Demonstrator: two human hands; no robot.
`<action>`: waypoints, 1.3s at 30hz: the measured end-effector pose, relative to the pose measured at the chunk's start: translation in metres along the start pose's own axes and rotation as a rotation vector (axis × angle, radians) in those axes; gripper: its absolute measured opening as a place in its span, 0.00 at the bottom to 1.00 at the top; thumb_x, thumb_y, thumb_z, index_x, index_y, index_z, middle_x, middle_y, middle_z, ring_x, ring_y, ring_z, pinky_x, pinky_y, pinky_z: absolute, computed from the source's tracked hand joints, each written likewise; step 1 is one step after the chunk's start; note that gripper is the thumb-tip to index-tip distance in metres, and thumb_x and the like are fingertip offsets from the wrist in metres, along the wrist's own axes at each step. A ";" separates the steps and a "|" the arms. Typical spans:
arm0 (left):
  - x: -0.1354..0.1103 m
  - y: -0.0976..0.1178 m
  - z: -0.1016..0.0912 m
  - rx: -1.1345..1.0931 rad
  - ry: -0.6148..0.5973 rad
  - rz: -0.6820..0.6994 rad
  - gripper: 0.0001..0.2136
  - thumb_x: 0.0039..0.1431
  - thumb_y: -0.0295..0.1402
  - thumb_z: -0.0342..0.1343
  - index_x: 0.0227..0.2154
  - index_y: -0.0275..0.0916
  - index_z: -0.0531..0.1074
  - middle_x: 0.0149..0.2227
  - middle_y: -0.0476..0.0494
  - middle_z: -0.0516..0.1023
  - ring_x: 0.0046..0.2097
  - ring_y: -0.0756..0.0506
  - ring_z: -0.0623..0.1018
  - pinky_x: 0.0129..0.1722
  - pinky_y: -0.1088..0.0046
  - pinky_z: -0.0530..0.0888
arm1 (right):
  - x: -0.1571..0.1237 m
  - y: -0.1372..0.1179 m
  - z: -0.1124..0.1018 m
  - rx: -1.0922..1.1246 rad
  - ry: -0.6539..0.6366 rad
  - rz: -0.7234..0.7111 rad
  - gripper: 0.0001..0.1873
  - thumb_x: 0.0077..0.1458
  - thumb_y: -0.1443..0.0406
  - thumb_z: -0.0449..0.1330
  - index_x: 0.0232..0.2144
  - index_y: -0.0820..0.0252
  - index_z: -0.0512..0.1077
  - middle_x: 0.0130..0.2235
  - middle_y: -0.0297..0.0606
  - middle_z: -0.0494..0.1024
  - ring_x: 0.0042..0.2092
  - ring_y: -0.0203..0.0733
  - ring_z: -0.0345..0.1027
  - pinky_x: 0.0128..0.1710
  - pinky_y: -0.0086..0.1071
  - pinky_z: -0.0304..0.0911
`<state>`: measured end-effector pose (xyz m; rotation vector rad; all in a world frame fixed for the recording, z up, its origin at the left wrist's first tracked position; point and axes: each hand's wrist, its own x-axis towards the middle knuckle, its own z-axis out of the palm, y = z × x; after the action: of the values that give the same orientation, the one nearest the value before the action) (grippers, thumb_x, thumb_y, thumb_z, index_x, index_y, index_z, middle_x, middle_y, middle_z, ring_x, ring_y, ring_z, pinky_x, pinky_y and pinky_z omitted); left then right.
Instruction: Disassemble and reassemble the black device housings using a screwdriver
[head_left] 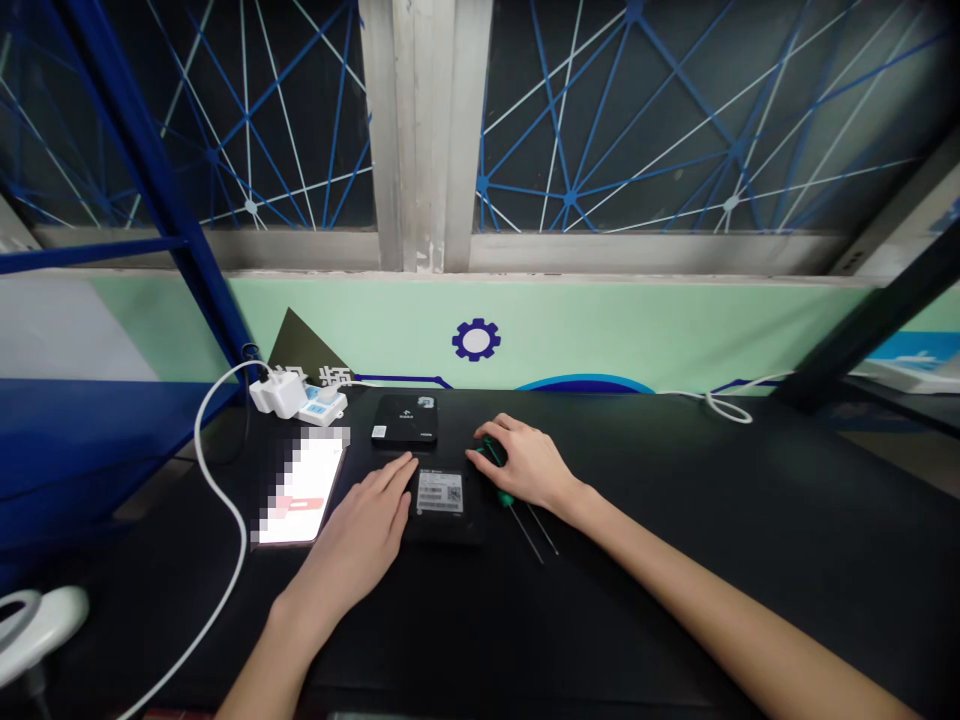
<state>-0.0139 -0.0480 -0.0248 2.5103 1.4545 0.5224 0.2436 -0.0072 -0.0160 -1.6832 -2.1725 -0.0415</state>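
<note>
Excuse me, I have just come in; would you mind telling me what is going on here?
A person has both hands over a black tabletop. The right hand is on green-handled screwdrivers, their shafts pointing toward the person; how firmly they are gripped is unclear. The left hand lies flat at the left side of a labelled black box. A second black box lies just beyond.
</note>
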 end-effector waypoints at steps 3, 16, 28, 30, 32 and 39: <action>0.000 0.001 -0.001 -0.001 -0.020 -0.008 0.23 0.73 0.38 0.37 0.68 0.44 0.57 0.69 0.45 0.62 0.66 0.41 0.67 0.62 0.57 0.69 | 0.001 0.001 0.000 0.009 -0.025 -0.005 0.12 0.61 0.55 0.59 0.41 0.54 0.76 0.41 0.37 0.77 0.39 0.43 0.74 0.32 0.31 0.56; 0.001 0.004 -0.005 0.004 -0.050 -0.016 0.24 0.73 0.37 0.36 0.68 0.42 0.56 0.69 0.44 0.61 0.67 0.41 0.65 0.64 0.55 0.67 | 0.000 -0.007 -0.013 -0.092 -0.149 0.097 0.08 0.53 0.61 0.59 0.26 0.57 0.68 0.33 0.35 0.75 0.32 0.40 0.68 0.28 0.32 0.46; 0.000 0.002 -0.003 -0.010 -0.039 -0.015 0.24 0.73 0.38 0.37 0.68 0.44 0.56 0.69 0.45 0.61 0.67 0.41 0.66 0.64 0.55 0.67 | -0.001 -0.005 -0.017 -0.094 -0.143 0.096 0.11 0.56 0.57 0.58 0.27 0.57 0.68 0.33 0.35 0.75 0.33 0.40 0.69 0.28 0.32 0.45; 0.000 0.003 -0.004 -0.009 -0.049 -0.025 0.24 0.73 0.38 0.37 0.68 0.43 0.56 0.69 0.45 0.61 0.67 0.41 0.66 0.63 0.55 0.67 | -0.001 -0.006 -0.020 -0.102 -0.137 0.083 0.13 0.56 0.54 0.58 0.27 0.56 0.69 0.33 0.35 0.75 0.33 0.41 0.69 0.28 0.32 0.45; 0.000 0.004 -0.005 -0.012 -0.057 -0.038 0.24 0.73 0.38 0.37 0.68 0.44 0.56 0.70 0.45 0.60 0.67 0.40 0.65 0.63 0.54 0.67 | -0.002 -0.007 -0.025 -0.104 -0.148 0.062 0.13 0.56 0.53 0.60 0.29 0.55 0.70 0.34 0.35 0.75 0.33 0.42 0.70 0.28 0.32 0.46; 0.000 0.003 -0.004 -0.019 -0.068 -0.045 0.24 0.73 0.38 0.36 0.69 0.45 0.54 0.70 0.46 0.59 0.67 0.40 0.64 0.64 0.54 0.67 | -0.004 -0.007 -0.037 -0.051 -0.305 0.018 0.15 0.51 0.52 0.63 0.38 0.52 0.72 0.42 0.36 0.75 0.33 0.43 0.70 0.30 0.32 0.52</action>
<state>-0.0132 -0.0499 -0.0203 2.4494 1.4710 0.4370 0.2485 -0.0223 0.0183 -1.8385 -2.3912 0.1781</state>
